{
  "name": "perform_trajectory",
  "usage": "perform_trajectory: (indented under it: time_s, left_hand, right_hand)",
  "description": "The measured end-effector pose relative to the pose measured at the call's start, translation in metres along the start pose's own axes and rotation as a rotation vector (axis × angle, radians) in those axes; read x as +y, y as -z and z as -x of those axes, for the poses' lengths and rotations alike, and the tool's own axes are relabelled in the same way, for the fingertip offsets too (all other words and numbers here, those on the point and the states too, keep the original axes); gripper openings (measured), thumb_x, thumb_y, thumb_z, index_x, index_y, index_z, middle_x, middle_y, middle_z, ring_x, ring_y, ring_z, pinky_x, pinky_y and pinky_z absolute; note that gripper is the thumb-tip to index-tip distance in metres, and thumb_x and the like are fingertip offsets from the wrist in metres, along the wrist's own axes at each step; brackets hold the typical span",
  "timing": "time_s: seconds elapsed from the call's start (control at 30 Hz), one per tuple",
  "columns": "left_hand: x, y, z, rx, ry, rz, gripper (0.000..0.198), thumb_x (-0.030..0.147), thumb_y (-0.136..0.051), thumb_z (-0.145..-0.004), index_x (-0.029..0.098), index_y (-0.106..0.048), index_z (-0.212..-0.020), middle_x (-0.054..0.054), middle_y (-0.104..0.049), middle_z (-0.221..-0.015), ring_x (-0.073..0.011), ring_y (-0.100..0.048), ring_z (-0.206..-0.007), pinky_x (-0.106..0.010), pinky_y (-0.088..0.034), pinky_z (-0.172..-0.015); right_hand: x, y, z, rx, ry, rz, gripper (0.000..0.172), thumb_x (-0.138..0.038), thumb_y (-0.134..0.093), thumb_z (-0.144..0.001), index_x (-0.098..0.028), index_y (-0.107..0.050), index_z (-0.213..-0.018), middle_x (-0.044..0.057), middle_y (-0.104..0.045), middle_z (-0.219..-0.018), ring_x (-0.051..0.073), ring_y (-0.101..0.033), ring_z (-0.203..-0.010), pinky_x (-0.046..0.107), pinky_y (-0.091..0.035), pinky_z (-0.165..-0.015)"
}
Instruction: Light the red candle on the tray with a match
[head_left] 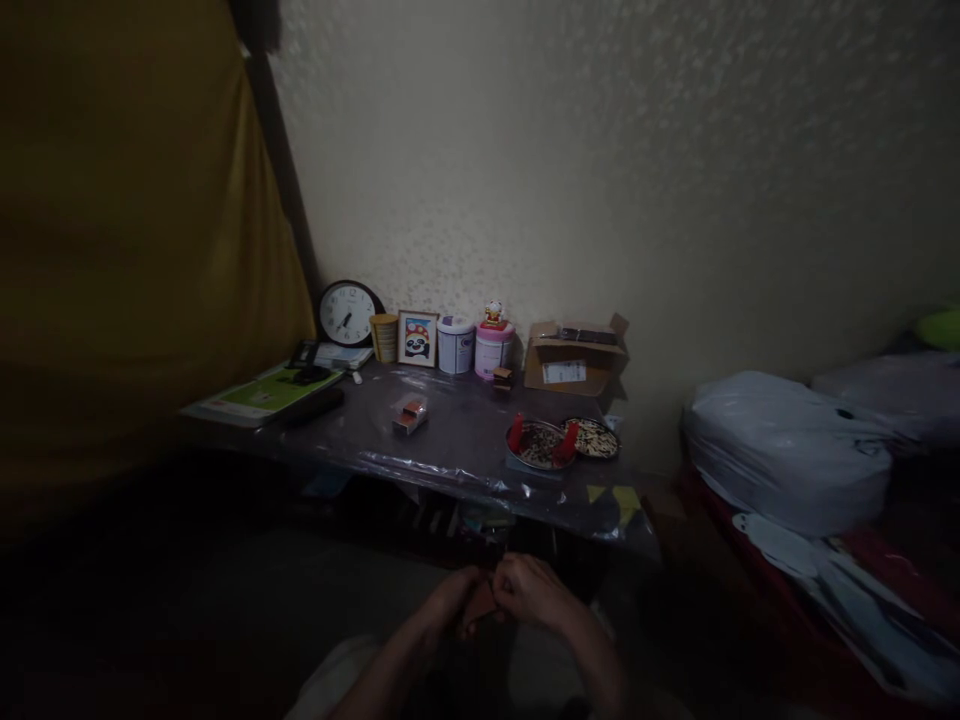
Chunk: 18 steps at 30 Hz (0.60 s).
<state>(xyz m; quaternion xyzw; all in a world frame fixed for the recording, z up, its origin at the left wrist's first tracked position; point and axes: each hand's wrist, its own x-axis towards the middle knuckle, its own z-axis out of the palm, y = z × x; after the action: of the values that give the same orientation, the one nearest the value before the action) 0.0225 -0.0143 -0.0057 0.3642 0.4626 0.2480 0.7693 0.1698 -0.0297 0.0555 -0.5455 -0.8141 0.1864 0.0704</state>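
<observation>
Low in the head view, both hands are close together in front of the table's near edge. My left hand (448,598) is closed around a small, flat, reddish-brown piece (481,602); dim light hides exactly what it is. Against that piece's right edge, my right hand (531,588) is closed with its fingers curled in a pinch. What sits between those fingertips is too small and dark to make out. Beyond the hands, a small box in clear wrap with an orange-brown side (411,413) lies on the dark plastic-covered table (457,425).
Along the wall stand a clock (348,313), a panda picture (417,338), two tubs (455,346) and an open cardboard box (574,360). Two round dishes (592,438) of seed-like bits sit at the right. White plastic bags (787,450) are further right; a yellow curtain (135,220) hangs left.
</observation>
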Motion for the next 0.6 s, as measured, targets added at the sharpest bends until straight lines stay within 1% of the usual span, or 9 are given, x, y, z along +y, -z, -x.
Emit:
perform_trajectory:
  time_s: [0.2, 0.3, 0.43, 0.6]
  left_hand:
    - [-0.003, 0.001, -0.006, -0.011, -0.027, -0.047, 0.034, 0.042, -0.047, -0.063, 0.013, -0.063, -0.063, -0.005, -0.063, -0.049, -0.0088, -0.041, -0.030, -0.022, -0.020, -0.032]
    - [0.000, 0.001, -0.003, -0.039, -0.049, -0.064, 0.035, 0.042, -0.045, -0.064, 0.013, -0.065, -0.068, -0.005, -0.065, -0.053, -0.0084, -0.041, -0.031, -0.022, -0.021, -0.033]
    - [0.004, -0.001, 0.004, -0.051, -0.044, -0.086, 0.036, 0.042, -0.046, -0.064, 0.013, -0.066, -0.072, -0.005, -0.067, -0.055, -0.0089, -0.041, -0.031, -0.022, -0.021, -0.033]
    - [0.002, -0.003, 0.005, -0.042, -0.078, -0.099, 0.033, 0.043, -0.051, -0.063, 0.014, -0.066, -0.065, -0.005, -0.066, -0.054, -0.0100, -0.043, -0.035, -0.022, -0.023, -0.036]
  right_hand:
    - [0.000, 0.000, 0.000, 0.008, 0.024, -0.003, 0.019, -0.015, -0.049, -0.070, -0.021, -0.067, -0.072, 0.002, -0.067, -0.079, 0.015, -0.062, -0.074, 0.020, -0.036, -0.061]
    - [-0.001, 0.001, 0.000, 0.003, 0.024, -0.019, 0.020, -0.014, -0.049, -0.070, -0.021, -0.067, -0.070, 0.002, -0.067, -0.078, 0.014, -0.062, -0.071, 0.020, -0.036, -0.058]
    - [-0.002, 0.001, 0.000, 0.019, 0.005, -0.033, 0.020, -0.014, -0.050, -0.068, -0.022, -0.068, -0.070, 0.001, -0.068, -0.078, 0.014, -0.062, -0.072, 0.020, -0.037, -0.059]
    - [-0.002, 0.003, 0.000, -0.008, -0.013, -0.067, 0.020, -0.015, -0.049, -0.067, -0.021, -0.068, -0.063, 0.001, -0.068, -0.071, 0.014, -0.061, -0.065, 0.020, -0.035, -0.054]
